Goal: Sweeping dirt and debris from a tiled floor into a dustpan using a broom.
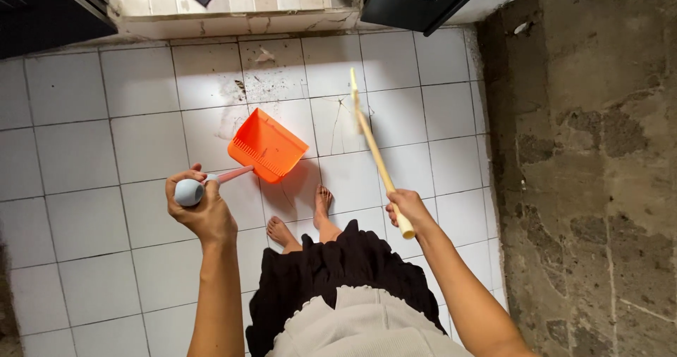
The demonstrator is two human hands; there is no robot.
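The orange plastic dustpan point(268, 146) with a ribbed front lip is tilted above the white tiled floor point(77, 152), just ahead of two bare feet point(303, 219). Its long handle ends in a pale blue rounded grip, around which the left hand point(201, 205) is wrapped tight. The right hand point(407, 209) is closed around one pale wooden broom stick point(374, 152), which slants forward across the tiles. One dustpan, one stick. Dark crumbs of dirt point(271, 82) are scattered on the tiles beyond the dustpan, near a tiled step point(233, 15). A rough grey concrete wall point(585, 166) runs along the right.
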